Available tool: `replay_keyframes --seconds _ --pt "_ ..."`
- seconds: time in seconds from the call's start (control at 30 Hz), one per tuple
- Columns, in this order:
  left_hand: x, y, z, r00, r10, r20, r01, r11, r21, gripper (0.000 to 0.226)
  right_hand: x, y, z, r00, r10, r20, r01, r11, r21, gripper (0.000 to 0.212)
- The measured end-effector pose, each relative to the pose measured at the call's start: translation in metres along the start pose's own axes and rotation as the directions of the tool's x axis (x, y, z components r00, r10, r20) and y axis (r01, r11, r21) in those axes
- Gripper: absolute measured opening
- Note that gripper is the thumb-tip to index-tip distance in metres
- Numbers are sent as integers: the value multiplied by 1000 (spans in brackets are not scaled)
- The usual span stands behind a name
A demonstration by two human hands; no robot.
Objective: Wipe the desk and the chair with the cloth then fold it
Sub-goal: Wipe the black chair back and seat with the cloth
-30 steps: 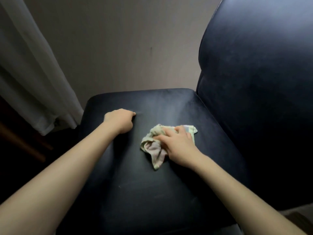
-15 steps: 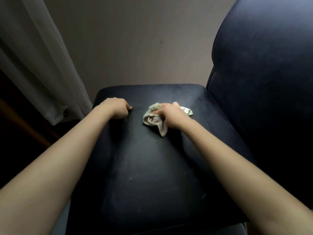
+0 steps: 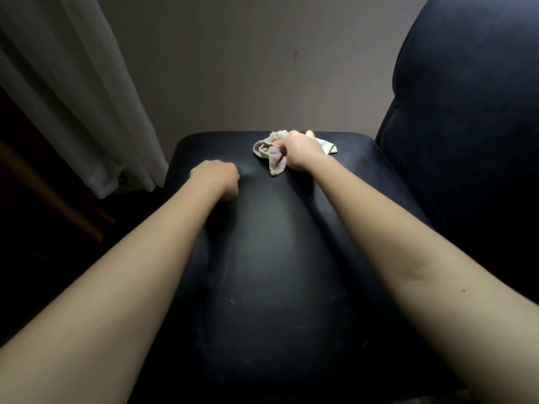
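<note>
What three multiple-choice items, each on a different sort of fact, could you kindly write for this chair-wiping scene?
1. Where is the cloth? A) near the far edge of the seat B) on the floor C) on the backrest
2. What colour is the seat? A) red B) blue-black C) white
3. How is the left hand? A) curled, empty B) gripping the cloth C) pulling a curtain

1 A: it lies under the right hand by that edge. 2 B: the upholstery is dark throughout. 3 A: its fist rests on the seat, empty.

A home room: upholstered chair (image 3: 262, 258), curtain (image 3: 73, 97).
</note>
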State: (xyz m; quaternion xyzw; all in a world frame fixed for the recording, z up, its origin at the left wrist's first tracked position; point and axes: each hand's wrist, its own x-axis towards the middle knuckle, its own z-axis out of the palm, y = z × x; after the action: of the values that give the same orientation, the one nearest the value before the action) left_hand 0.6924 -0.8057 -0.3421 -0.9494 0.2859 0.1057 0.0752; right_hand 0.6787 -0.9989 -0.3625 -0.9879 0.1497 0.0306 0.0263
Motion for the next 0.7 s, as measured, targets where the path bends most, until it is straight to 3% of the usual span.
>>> replay_keyframes --seconds 0.27,0.47,0.6,0.7 --pt "-6 6 -5 999 -37 5 37 998 -40 30 -150 -22 15 992 -119 -37 120 992 49 40" --pt "-15 34 -37 996 -34 83 42 995 -90 19 -243 2 12 996 -70 54 65 994 93 48" --pt "-14 71 -34 996 75 44 -70 991 -116 30 -289 42 18 997 77 12 -78 984 159 72" --pt "-10 94 -23 983 139 118 -131 989 -70 44 -295 81 25 963 258 -83 -230 940 253 66"
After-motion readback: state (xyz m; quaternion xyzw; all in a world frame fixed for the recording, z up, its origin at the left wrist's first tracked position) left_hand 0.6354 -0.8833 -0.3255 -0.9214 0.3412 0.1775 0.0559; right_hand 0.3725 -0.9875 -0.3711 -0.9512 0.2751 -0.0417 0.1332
